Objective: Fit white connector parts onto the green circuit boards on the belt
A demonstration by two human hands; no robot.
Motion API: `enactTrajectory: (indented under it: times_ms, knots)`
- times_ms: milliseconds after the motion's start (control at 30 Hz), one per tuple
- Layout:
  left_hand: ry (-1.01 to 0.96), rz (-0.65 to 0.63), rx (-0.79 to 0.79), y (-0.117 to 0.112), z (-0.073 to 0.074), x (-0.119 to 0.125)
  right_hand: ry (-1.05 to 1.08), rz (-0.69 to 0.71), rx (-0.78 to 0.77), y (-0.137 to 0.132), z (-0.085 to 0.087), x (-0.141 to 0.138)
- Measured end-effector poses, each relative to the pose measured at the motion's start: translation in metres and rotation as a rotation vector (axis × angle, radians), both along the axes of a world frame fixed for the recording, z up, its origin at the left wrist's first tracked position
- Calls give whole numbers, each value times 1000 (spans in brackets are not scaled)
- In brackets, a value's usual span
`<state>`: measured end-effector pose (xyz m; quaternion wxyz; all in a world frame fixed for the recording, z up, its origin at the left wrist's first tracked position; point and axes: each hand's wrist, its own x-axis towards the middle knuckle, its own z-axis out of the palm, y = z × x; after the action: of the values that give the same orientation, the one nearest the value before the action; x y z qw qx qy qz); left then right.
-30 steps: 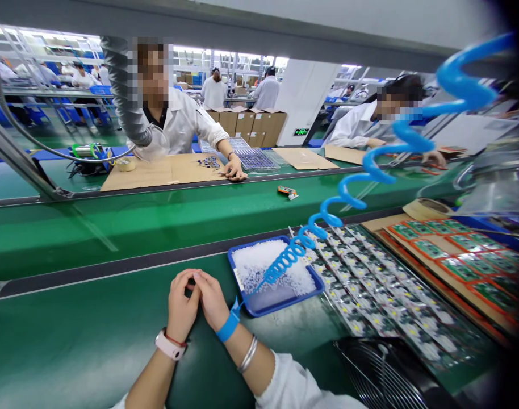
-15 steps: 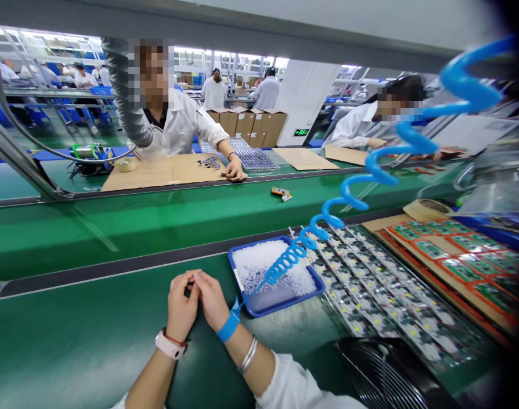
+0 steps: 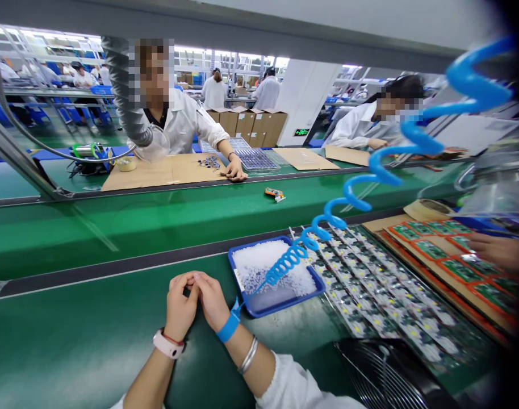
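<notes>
Where the green anti-static bench mat (image 3: 67,346) meets the lower frame edge, the left hand (image 3: 179,304) and right hand (image 3: 211,301) rest together at 6 o'clock, both closed, with fingers curled and fingertips meeting. Whether they grip anything small cannot be determined. The left wrist carries a pink smartwatch (image 3: 167,344); the right carries a blue wrist strap (image 3: 228,326) and silver bangles (image 3: 248,355). A blue coiled cord (image 3: 287,262) runs from the strap toward 2 o'clock, across a blue tray (image 3: 280,305) of white granules (image 3: 263,264), which sits just beside the right hand at 2 o'clock. Beyond the tray, LED circuit strips (image 3: 383,301) lie at 3 o'clock, above a black wire-guarded fan (image 3: 383,369) at 4 o'clock. Green circuit boards in orange frames (image 3: 451,267) lie on cardboard at 2 o'clock, where a co-worker's hand (image 3: 496,251) rests over them. Across the conveyor at 12 o'clock, a white-coated co-worker (image 3: 178,122) rests a hand (image 3: 234,169) on a cardboard sheet (image 3: 157,175) bearing small components (image 3: 209,162).
</notes>
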<state>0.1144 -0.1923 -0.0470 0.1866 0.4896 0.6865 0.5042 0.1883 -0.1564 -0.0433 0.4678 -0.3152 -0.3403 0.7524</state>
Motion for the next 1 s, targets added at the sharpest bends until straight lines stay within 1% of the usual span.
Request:
enactTrajectory:
  times_ms: [233,533,733,1000]
  knots:
    - [-10,2,7,0,-1,1,8,15,13,0,1,0]
    - [-4,-15,16,0,-4,0,0,20,19,0,-4,-1]
    - [19,-23,27,0,-2,1,-11,31,15,0,-4,-1]
    - [47,-21,20,-1,4,3,-108,19,41,0,-9,-1]
